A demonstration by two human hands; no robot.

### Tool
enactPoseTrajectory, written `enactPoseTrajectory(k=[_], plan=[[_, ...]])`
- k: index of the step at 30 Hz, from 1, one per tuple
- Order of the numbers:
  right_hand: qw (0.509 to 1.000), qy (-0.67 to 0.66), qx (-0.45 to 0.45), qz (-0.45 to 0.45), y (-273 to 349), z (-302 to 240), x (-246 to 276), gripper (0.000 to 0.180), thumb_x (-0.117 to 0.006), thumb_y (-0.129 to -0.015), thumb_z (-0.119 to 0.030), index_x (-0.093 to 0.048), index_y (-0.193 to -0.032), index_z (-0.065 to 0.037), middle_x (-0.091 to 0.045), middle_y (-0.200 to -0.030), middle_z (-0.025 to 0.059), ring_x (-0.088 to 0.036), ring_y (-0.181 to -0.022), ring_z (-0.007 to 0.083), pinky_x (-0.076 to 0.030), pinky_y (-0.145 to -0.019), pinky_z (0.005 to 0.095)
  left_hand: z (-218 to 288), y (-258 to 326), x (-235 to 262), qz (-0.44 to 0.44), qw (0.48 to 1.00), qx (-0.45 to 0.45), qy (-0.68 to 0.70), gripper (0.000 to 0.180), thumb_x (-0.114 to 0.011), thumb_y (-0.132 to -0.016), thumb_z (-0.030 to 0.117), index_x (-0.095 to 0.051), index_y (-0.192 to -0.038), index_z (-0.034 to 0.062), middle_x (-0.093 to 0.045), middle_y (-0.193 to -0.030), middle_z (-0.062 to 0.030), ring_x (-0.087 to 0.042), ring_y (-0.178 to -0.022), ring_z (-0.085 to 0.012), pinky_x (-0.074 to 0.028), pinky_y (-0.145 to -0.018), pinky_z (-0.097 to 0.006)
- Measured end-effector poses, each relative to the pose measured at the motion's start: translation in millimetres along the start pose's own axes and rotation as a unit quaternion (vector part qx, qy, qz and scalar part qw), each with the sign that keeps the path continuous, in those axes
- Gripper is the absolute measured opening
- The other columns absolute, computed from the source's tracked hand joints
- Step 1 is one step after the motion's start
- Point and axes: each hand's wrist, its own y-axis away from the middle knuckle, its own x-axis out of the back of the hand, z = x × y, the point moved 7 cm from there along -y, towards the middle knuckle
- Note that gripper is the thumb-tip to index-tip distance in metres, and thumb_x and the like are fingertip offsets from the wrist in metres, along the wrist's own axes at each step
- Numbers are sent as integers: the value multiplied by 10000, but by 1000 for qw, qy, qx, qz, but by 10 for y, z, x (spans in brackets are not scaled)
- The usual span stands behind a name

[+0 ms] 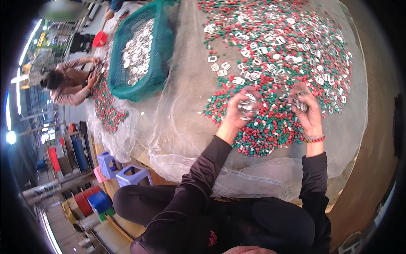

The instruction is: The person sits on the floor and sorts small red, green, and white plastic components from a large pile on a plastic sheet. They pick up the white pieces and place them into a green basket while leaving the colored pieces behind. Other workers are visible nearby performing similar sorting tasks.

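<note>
My left hand [244, 105] is curled around several shiny metal buckles [247, 106], palm turned inward. Facing it, my right hand [305, 106] also closes on a few metal buckles [299, 100]; a beaded bracelet circles that wrist. Both hands hover just over or touch a wide heap of small red and green pellets [270, 131]; which of the two I cannot tell. Flat silver buckles with square openings lie strewn through the pellets, thickest beyond my hands. One loose buckle [212, 59] rests at the heap's left edge.
A teal plastic basket [164, 63] with many silver pieces stands left on the mesh-covered surface [186, 110]. Farther left, a person [69, 82] reaches into another pellet heap [105, 101], near a red bucket [100, 39]. Below are a purple stool [133, 174] and a blue container [100, 202].
</note>
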Motion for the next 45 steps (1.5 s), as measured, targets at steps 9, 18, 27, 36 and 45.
enactPoseTrajectory(k=[9, 18, 27, 36, 45], plan=[[784, 571, 208, -129, 246, 241, -1022, 250, -530, -739, -90, -607, -958, 3, -594, -932, 129, -574, -938, 302, -466, -838, 406, -825, -59, 92, 40, 974, 12, 222, 401, -445, -964, 383, -554, -1227, 100, -580, -1230, -72, -600, -1047, -214, -478, -931, -444], [689, 629, 337, -128, 361, 143, -1311, 311, -543, -815, -47, -603, -1120, -19, -574, -1122, 137, -518, -1102, 343, -379, -992, 460, -215, 188, 101, 23, 953, -67, 295, 329, -464, -939, 326, -585, -1161, 115, -623, -1123, -102, -598, -1007, -298, -475, -902, -509], [777, 558, 286, 54, 283, -437, -565, 256, -447, -956, -79, -600, -1141, 11, -584, -1153, 113, -561, -1058, 220, -432, -937, 338, 3096, 356, -996, -140, 948, -200, 205, 211, -533, -868, 261, -617, -875, 67, -595, -839, -132, -586, -885, -297, -481, -842, -527], [851, 467, 207, 123, 40, -360, -186, 323, -453, -992, -153, -526, -1291, -53, -574, -1139, 97, -574, -1031, 170, -481, -878, 305, 4355, 1401, -1169, 408, 185, -549, -706, 374, -476, -913, 248, -545, -1206, 27, -598, -1154, -164, -537, -1101, -336, -404, -949, -475], [729, 637, 241, 63, 19, -241, -291, 251, -525, -925, -46, -605, -1162, -28, -601, -1102, 82, -572, -1033, 180, -456, -884, 285, 1717, -538, 191, 34, 203, -204, -957, 209, -610, -750, 14, -638, -956, 30, -634, -946, -181, -633, -901, -343, -513, -796, -420]])
